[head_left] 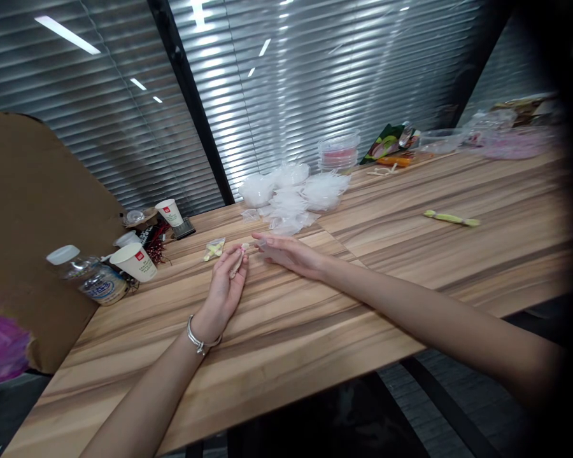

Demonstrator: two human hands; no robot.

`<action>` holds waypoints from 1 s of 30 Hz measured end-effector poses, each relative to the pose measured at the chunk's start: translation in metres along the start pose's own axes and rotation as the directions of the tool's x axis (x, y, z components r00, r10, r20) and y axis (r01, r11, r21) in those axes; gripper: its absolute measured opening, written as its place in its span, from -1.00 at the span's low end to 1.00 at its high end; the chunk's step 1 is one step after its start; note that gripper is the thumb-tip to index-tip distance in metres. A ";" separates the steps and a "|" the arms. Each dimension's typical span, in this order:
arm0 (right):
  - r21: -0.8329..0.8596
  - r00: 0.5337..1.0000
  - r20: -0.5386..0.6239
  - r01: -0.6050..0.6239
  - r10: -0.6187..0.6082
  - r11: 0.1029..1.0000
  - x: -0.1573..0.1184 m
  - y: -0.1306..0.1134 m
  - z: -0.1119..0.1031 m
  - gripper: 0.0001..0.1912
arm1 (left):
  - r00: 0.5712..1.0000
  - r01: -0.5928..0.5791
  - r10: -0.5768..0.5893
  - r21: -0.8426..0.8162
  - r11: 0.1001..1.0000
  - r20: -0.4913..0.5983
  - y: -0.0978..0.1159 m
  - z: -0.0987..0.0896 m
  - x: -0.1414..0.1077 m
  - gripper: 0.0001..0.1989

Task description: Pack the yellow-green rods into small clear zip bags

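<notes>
Pale bundle (pixel 237 263): in the left hand (pixel 228 275), over the table (pixel 286 343); its long axis slants, upper end pointing away and rightward, toward the right hand (pixel 291 256).
Paper cup (pixel 134 261): red mark with print (too small for reading); the bottle (pixel 102 282) has blue lettering, also unreadable.
Left grip: fingers curled closed around the bundle.
Right grip: fingers nearly straight; whether they hold clear film (pixel 270 250), I cannot tell.

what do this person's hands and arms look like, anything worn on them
The left hand and right hand are ungloved, and no sleeves show on either forearm. A silver-coloured bracelet with what looks like a small dangling charm circles the left wrist; the right wrist has nothing on it.
</notes>
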State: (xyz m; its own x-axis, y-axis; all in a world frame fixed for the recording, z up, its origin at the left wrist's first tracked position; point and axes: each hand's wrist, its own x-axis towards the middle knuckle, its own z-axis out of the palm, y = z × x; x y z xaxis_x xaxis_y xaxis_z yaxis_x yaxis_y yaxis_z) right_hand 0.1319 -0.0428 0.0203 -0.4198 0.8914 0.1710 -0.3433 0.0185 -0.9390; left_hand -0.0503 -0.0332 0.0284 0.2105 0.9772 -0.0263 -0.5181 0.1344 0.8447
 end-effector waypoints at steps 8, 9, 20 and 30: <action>-0.392 0.967 -0.013 0.228 -0.253 0.891 0.005 0.001 -0.008 -0.36 | 0.998 -0.040 0.031 0.200 0.979 0.047 -0.002 -0.001 -0.004 -0.62; -0.457 0.956 -0.006 0.257 -0.292 0.851 0.005 0.002 -0.009 -0.32 | 0.998 -0.037 0.027 0.224 0.974 0.048 -0.003 -0.001 -0.004 -0.61; -0.805 0.888 0.143 0.361 -0.437 0.470 0.001 0.008 -0.004 -0.31 | 0.996 -0.043 0.017 0.294 0.955 0.092 -0.008 -0.001 -0.001 -0.75; -0.848 0.882 0.064 0.295 -0.466 0.441 0.002 0.010 -0.004 -0.33 | 0.981 -0.189 0.182 0.503 0.844 0.065 -0.017 -0.004 0.006 -0.60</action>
State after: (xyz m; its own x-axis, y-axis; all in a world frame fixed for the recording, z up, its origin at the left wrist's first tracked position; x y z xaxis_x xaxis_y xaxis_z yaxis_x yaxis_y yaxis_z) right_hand 0.1311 -0.0387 0.0097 -0.2645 0.7489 0.6076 0.4373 0.6547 -0.6166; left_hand -0.0431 -0.0292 0.0116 0.1662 0.9726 0.1624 -0.0603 -0.1544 0.9862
